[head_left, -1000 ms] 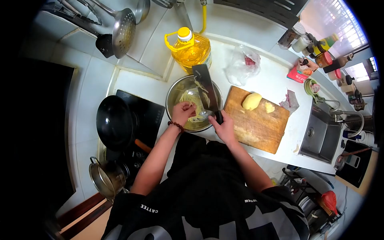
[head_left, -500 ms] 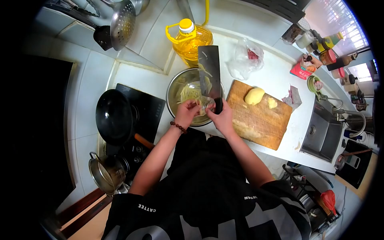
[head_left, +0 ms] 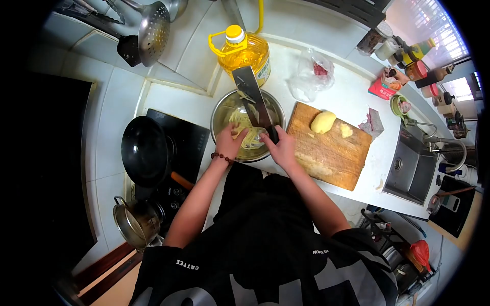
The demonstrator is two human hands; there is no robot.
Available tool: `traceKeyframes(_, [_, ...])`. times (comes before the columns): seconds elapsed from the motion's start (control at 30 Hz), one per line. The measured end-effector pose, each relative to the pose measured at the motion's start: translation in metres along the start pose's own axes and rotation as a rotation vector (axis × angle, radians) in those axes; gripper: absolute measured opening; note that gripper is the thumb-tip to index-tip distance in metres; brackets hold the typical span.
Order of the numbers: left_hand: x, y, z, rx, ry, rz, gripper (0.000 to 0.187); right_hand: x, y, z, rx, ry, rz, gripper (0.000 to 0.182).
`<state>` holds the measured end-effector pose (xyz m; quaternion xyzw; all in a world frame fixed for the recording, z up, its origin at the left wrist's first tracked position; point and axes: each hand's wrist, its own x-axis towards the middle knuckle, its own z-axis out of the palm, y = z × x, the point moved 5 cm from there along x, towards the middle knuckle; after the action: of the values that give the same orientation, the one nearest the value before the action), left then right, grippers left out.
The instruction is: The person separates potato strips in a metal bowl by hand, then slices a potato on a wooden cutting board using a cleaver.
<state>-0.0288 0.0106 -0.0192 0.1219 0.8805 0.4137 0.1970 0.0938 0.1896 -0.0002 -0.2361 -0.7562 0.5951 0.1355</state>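
My right hand [head_left: 282, 146] is closed round the dark handle of a cleaver [head_left: 256, 105]. The broad blade slants up and left across a metal bowl [head_left: 216, 113], with a few pale shreds stuck to it. Inside the bowl lie thin potato shreds [head_left: 240, 118]. My left hand [head_left: 229, 139], a beaded bracelet on its wrist, is over the bowl's near left side with its fingers apart and thumb stretched toward the shreds. To the right, a peeled potato [head_left: 323, 122] and a smaller potato piece [head_left: 346, 131] sit on a wooden cutting board [head_left: 326, 158].
An oil jug [head_left: 245, 53] stands behind the bowl, beside a plastic bag [head_left: 309, 81] with something red in it. A black wok [head_left: 145, 150] and a metal pot [head_left: 135, 224] are on the left. The sink [head_left: 411, 166] is at the right.
The cleaver has tilted to the left and its blade tip has dropped lower over the bowl. My left hand has shifted left, away from my right hand, and its fingers have spread.
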Motion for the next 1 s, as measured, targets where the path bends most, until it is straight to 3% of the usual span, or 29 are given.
traceKeyframes(0.07, [-0.004, 0.021, -0.007, 0.051, 0.094, 0.05, 0.06, -0.001, 0.001, 0.005, 0.07, -0.033, 0.012, 0.021])
traceKeyframes(0.13, [0.004, 0.02, -0.002, -0.214, 0.027, -0.018, 0.063, -0.003, -0.001, 0.009, 0.191, -0.102, 0.114, 0.019])
traceKeyframes(0.47, [0.032, -0.041, 0.01, -0.434, 0.075, -0.19, 0.049, -0.009, 0.006, 0.01, 0.294, -0.164, 0.223, 0.019])
traceKeyframes(0.53, [0.038, -0.034, 0.007, 0.361, -0.095, 0.052, 0.041, -0.01, 0.006, 0.008, 0.353, -0.136, 0.166, 0.018])
traceKeyframes(0.67, [0.031, 0.0, -0.011, 0.544, -0.094, 0.011, 0.037, -0.01, 0.014, 0.002, 0.251, -0.148, 0.137, 0.018])
traceKeyframes(0.73, [0.034, 0.007, -0.016, 0.484, 0.117, 0.316, 0.042, -0.011, 0.015, 0.0, 0.206, -0.15, 0.137, 0.017])
traceKeyframes(0.77, [0.04, 0.003, -0.011, 0.485, 0.116, 0.317, 0.042, -0.011, 0.015, -0.001, 0.207, -0.149, 0.138, 0.017])
traceKeyframes(0.83, [0.054, -0.006, 0.0, -0.4, -0.046, 0.087, 0.051, -0.012, 0.015, -0.001, 0.226, -0.156, 0.148, 0.017])
traceKeyframes(0.87, [0.056, -0.007, 0.0, -0.399, -0.047, 0.087, 0.051, -0.013, 0.015, -0.002, 0.227, -0.156, 0.148, 0.017])
traceKeyframes(0.93, [0.053, 0.011, -0.002, -0.795, -0.152, -0.192, 0.055, -0.013, 0.016, -0.002, 0.247, -0.174, 0.164, 0.017])
traceKeyframes(1.0, [0.052, 0.027, -0.003, -0.82, -0.124, -0.251, 0.051, -0.013, 0.017, -0.002, 0.247, -0.186, 0.175, 0.017])
